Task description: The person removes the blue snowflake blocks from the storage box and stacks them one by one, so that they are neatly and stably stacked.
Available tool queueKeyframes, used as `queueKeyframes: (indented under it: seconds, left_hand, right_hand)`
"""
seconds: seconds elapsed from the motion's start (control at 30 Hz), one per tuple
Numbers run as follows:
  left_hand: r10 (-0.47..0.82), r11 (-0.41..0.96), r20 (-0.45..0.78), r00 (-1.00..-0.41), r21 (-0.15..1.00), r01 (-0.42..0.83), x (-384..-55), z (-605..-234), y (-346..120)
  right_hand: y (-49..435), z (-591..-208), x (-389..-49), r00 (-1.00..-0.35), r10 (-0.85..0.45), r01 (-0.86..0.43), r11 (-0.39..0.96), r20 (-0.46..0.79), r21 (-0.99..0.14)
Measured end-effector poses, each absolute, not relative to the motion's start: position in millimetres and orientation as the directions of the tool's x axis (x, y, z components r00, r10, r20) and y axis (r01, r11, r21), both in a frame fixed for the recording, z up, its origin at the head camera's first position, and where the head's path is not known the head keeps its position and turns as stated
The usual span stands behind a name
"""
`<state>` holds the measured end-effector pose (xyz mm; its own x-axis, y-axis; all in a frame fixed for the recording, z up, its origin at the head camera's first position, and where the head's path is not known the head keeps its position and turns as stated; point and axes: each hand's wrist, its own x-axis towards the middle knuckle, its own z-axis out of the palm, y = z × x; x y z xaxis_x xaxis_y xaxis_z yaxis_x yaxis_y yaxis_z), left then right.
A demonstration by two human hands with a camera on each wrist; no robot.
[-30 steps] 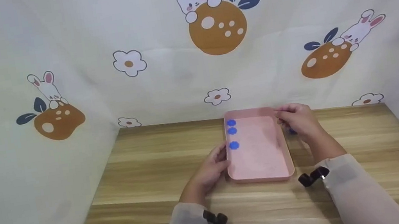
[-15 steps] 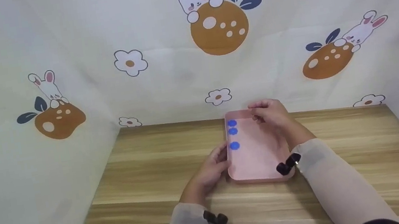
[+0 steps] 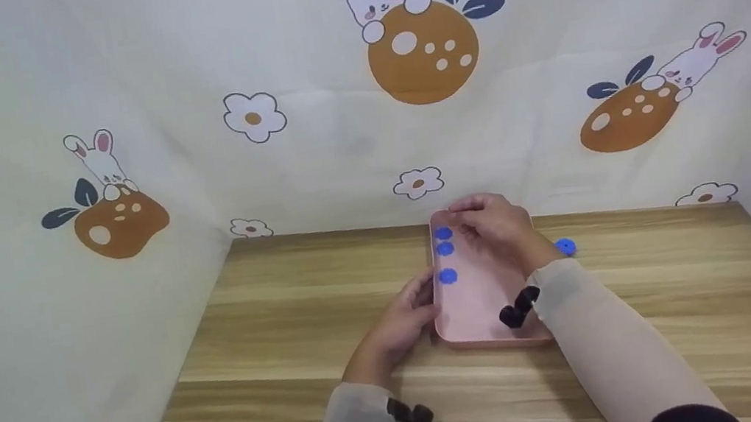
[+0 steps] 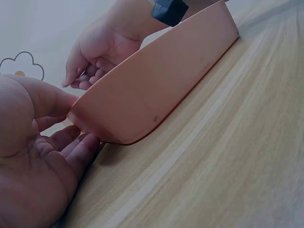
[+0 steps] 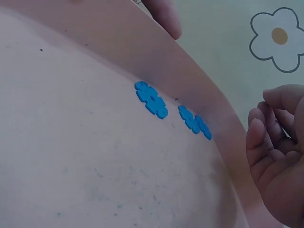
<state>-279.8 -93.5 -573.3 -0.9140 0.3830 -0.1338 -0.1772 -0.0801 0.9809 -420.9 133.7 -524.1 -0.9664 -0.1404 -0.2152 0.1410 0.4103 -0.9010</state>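
A shallow pink tray (image 3: pixel 495 342) lies on the wooden table. Inside, along its left wall, sit several blue flower-shaped discs, the nearest one (image 3: pixel 448 276) set a little apart. My left hand (image 3: pixel 400 323) holds the tray's left side, fingertips at the outer wall (image 4: pixel 156 85) in the left wrist view. Over the tray's back part is my right hand (image 3: pixel 496 223), its thumb and index finger brought close together. In the right wrist view, the right hand (image 5: pixel 280 152) shows curled fingers and no visible disc. I cannot tell whether something small is pinched there.
Another blue disc (image 3: pixel 565 247) lies on the table (image 3: pixel 684 284) right of the tray, beside the right forearm. Behind the tray stands a cloth backdrop (image 3: pixel 322 152) printed with rabbits and flowers. Similar cloth borders the table at left and right.
My right hand has moved left from the tray's right rim to its back part, uncovering the blue disc on the table. My left hand stays at the tray's left side.
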Motion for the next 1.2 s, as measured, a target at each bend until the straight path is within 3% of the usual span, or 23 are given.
queueKeyframes:
  seconds: [0.2, 0.3, 0.47, 0.67, 0.93, 1.2]
  left_hand:
    - [0.393, -0.083, -0.13, -0.91, 0.981, -0.176, -281, -573, -93]
    - [0.397, -0.09, -0.124, -0.91, 0.981, -0.173, -281, -574, -93]
    - [0.407, -0.097, -0.121, -0.906, 0.98, -0.174, -281, -573, -94]
    - [0.43, -0.135, -0.109, -0.896, 0.974, -0.183, -282, -573, -94]
    - [0.416, -0.112, -0.114, -0.902, 0.978, -0.175, -283, -574, -93]
    - [0.403, -0.096, -0.13, -0.906, 0.978, -0.183, -282, -576, -94]
  right_hand:
    - [134, -531, -417, -0.963, -0.143, 0.121, 0.526, -0.228, -0.842]
    - [135, -537, -418, -0.946, -0.246, 0.043, 0.549, -0.211, -0.835]
    - [136, -545, -420, -0.866, -0.454, -0.029, 0.467, -0.211, -0.884]
    - [135, -551, -419, -0.797, -0.557, -0.024, 0.416, -0.234, -0.909]
    - [135, -551, -415, -0.76, -0.602, -0.179, 0.558, -0.247, -0.81]
    - [135, -552, -413, -0.762, -0.598, -0.226, 0.606, -0.249, -0.762]
